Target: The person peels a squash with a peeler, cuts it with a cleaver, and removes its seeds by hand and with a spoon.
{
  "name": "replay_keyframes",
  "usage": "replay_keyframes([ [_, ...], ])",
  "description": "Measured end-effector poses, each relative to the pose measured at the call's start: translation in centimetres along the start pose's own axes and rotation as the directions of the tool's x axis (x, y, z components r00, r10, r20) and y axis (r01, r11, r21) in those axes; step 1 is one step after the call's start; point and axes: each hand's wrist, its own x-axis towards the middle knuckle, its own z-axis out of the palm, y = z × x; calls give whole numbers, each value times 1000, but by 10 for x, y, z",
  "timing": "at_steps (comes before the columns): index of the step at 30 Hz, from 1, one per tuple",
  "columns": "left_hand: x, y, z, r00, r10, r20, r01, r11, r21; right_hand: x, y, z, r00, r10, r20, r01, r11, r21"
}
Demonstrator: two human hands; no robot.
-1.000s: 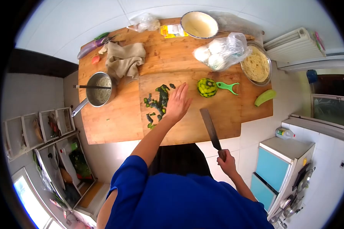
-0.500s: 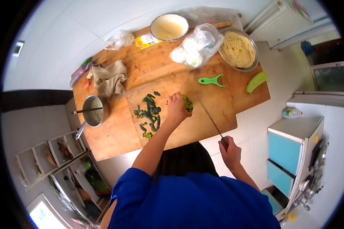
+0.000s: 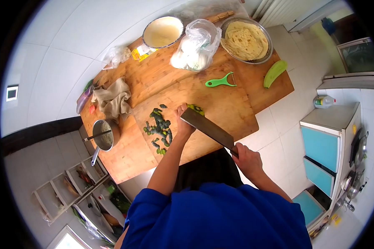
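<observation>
My right hand (image 3: 248, 160) grips the handle of a cleaver (image 3: 210, 129), whose broad blade is tilted flat-side up and reaches left across the front of the wooden cutting board (image 3: 220, 99). The blade's far end overlaps my left hand (image 3: 183, 121), hiding part of its fingers. That hand is closed against a green vegetable piece (image 3: 196, 108) with yellowish patches, at the middle of the board. Left of it lies a heap of dark green peelings (image 3: 158, 124). A green peeler (image 3: 220, 80) rests beyond the vegetable.
At the back are an enamel bowl (image 3: 163, 32), a plastic bag of white items (image 3: 192, 54) and a metal bowl of flatbread (image 3: 247, 41). To the right lies a pale green squash (image 3: 275, 74). A cloth (image 3: 113, 97) and a saucepan (image 3: 106, 137) are on the left.
The cleaver has swung left and turned from edge-on to showing its broad side, its tip now by my left hand. The left hand has shifted left relative to the vegetable. The view has rotated slightly.
</observation>
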Motion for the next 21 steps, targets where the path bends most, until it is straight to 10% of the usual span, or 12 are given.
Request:
replay_keyframes([
  [5, 0, -6, 6, 999, -44, 26, 44, 999, -30, 15, -7, -4, 995, 32, 95, -30, 999, -25],
  [8, -3, -17, 18, 980, -164, 111, 193, 919, -344, 27, -13, -4, 997, 20, 74, -20, 1000, 1],
  [14, 1, -6, 7, 999, -28, -15, 26, 991, -128, 77, -22, 31, 999, -6, 38, 9, 997, -74],
  [16, 13, 16, -28, 913, -234, 334, 289, 949, -125, 95, -19, 39, 999, -13, 35, 14, 999, -43],
  [21, 8, 5, -33, 875, -341, 344, 413, 896, -162, 90, -17, 31, 989, 140, -45, -121, 950, 288],
])
